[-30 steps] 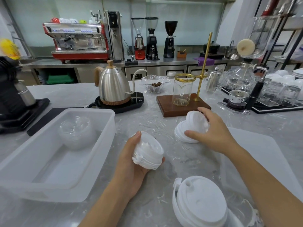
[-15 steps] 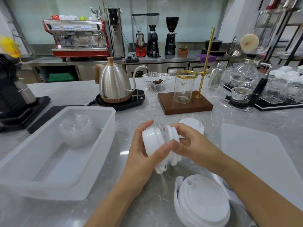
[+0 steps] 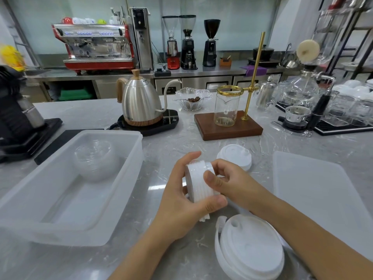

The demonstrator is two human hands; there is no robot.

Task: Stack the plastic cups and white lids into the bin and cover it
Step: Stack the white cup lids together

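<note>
**Lid stack held sideways over the counter**

On the grey marble counter [image 3: 181, 142], both hands hold a stack of white lids [image 3: 199, 181] above its near middle. The stack's axis lies level, left to right. Left hand [image 3: 181, 201] curls round it; right hand [image 3: 228, 182] pinches its right end. The bin [image 3: 129, 158] sits left.

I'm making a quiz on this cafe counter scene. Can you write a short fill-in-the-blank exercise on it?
1. Both hands grip one stack of white lids above the ____.
2. The clear cups lie inside the ____.
3. The steel kettle stands behind the bin, on a ____ base.
4. The bin cover lies on the person's ____ side.

Missing words: counter; bin; black; right
</note>
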